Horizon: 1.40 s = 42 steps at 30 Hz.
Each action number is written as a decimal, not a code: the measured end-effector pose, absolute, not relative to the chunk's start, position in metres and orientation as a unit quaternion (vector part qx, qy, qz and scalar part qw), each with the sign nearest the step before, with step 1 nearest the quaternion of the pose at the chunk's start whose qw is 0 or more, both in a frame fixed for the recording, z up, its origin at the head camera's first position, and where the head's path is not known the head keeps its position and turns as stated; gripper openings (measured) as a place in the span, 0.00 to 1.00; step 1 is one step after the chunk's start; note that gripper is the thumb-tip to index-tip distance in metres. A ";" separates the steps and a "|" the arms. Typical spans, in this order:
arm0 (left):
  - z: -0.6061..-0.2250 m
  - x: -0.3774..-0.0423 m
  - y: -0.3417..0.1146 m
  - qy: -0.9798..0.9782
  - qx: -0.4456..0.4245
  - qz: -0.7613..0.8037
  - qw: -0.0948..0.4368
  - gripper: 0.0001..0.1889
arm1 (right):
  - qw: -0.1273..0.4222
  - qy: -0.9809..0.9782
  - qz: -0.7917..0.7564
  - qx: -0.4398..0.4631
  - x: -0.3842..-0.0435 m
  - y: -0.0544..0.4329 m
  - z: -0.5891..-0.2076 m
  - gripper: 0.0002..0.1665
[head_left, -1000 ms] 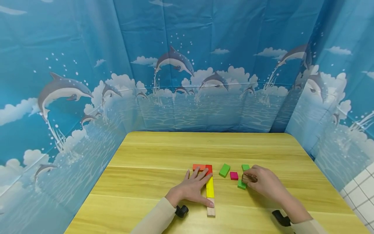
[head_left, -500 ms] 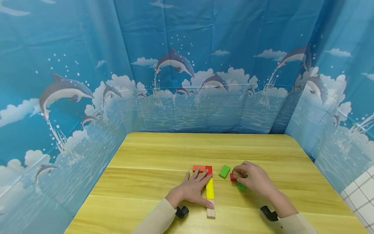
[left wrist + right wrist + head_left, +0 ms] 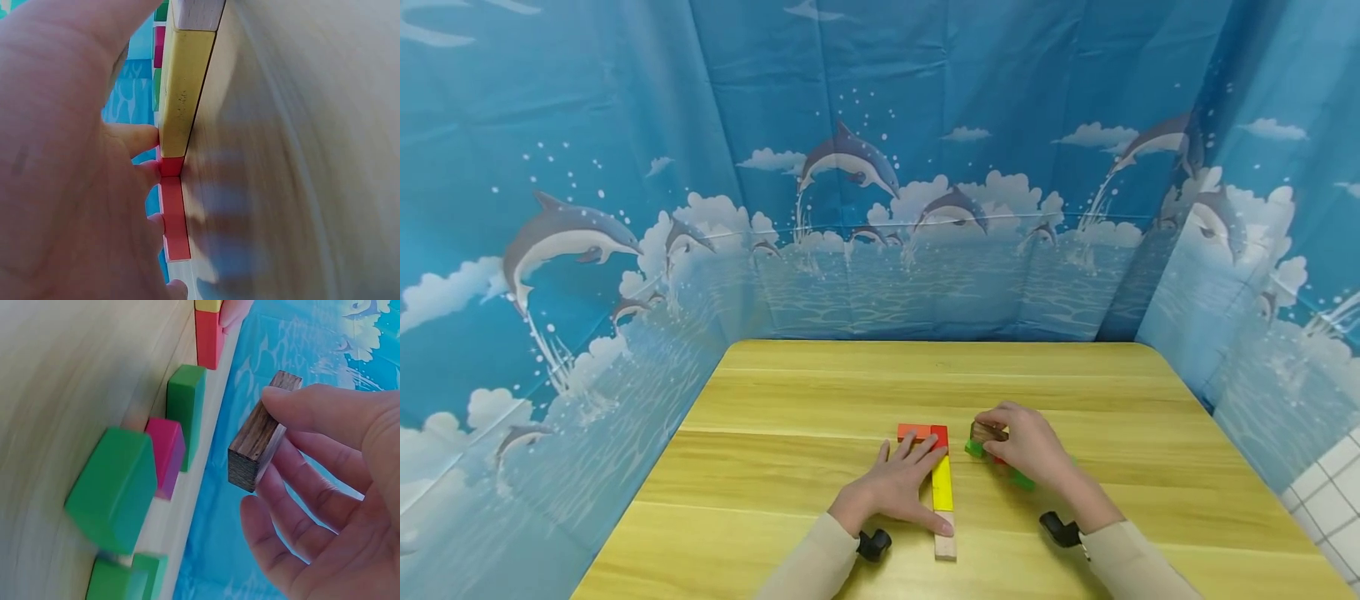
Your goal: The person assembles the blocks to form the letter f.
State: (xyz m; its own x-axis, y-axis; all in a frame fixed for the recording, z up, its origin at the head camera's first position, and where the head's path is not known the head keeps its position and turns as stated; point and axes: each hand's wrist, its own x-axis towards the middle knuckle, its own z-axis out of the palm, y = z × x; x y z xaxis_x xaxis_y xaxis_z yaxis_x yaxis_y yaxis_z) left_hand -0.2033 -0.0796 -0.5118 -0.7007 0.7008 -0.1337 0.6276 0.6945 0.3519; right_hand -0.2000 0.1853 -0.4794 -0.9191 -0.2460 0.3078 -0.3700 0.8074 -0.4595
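Note:
Thumb and fingers of my right hand [image 3: 1033, 446] pinch a dark brown wooden block [image 3: 259, 437], held up over a green block [image 3: 973, 448] in the head view. My left hand [image 3: 891, 492] lies with fingers spread across a joined row of blocks. Its fingertips reach the orange block [image 3: 913, 432], the red block [image 3: 940, 435] and the top of the yellow block [image 3: 942, 483]. The left thumb rests by the pale wooden pieces [image 3: 946, 546] at the row's near end. In the left wrist view the fingers touch the side of the yellow block [image 3: 184, 94].
In the right wrist view a magenta block [image 3: 165, 456] stands between two green blocks, the nearer green block [image 3: 115, 487] being larger in view. More green [image 3: 112, 581] shows at the bottom edge. A dolphin-print curtain [image 3: 865, 275] hangs behind the yellow wooden table [image 3: 775, 467].
My right hand has carried the brown block leftward, from over the right-hand green blocks past the magenta one to the left green block. The left hand has stayed on the row.

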 end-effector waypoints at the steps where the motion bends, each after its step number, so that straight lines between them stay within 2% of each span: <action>1: -0.512 -0.204 -0.080 0.912 0.364 0.142 0.129 0.60 | 0.115 -0.942 0.269 0.163 -0.202 0.183 -0.480 0.23; 22: -0.513 -0.204 -0.079 0.909 0.364 0.157 0.132 0.59 | 0.087 -0.922 0.353 0.135 -0.242 0.155 -0.502 0.21; 42: -0.514 -0.206 -0.081 0.908 0.361 0.166 0.136 0.59 | 0.060 -0.932 0.332 0.130 -0.248 0.142 -0.501 0.21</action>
